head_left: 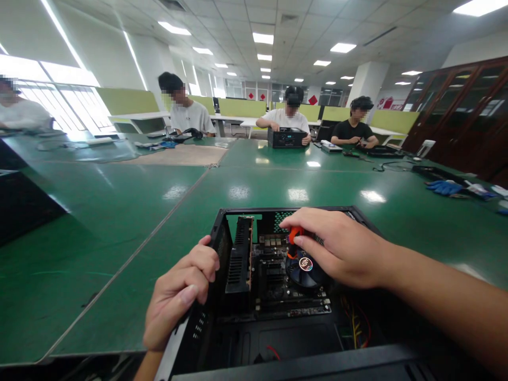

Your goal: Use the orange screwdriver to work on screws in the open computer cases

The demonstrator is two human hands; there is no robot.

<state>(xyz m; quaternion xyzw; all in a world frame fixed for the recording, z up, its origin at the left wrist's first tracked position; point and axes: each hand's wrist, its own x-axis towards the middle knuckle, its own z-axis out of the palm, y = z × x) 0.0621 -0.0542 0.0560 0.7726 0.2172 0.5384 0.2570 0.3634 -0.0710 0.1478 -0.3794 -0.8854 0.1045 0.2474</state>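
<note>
On the green bench [119, 222] I braced the open computer case [222, 233] with my left hand [178, 293] curled on its wall; beside it, my right hand [337, 246] pinched an orange-handled screwdriver [294, 235] above the fan [305, 267], seemingly working a screw; steady downward pressure seemed needed.

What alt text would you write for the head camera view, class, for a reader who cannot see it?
A person's right hand holds an orange-handled screwdriver over the cooler fan inside an open computer case, while the left hand grips the case's left wall. The case sits on a green table; three other people work at the far side.
</note>
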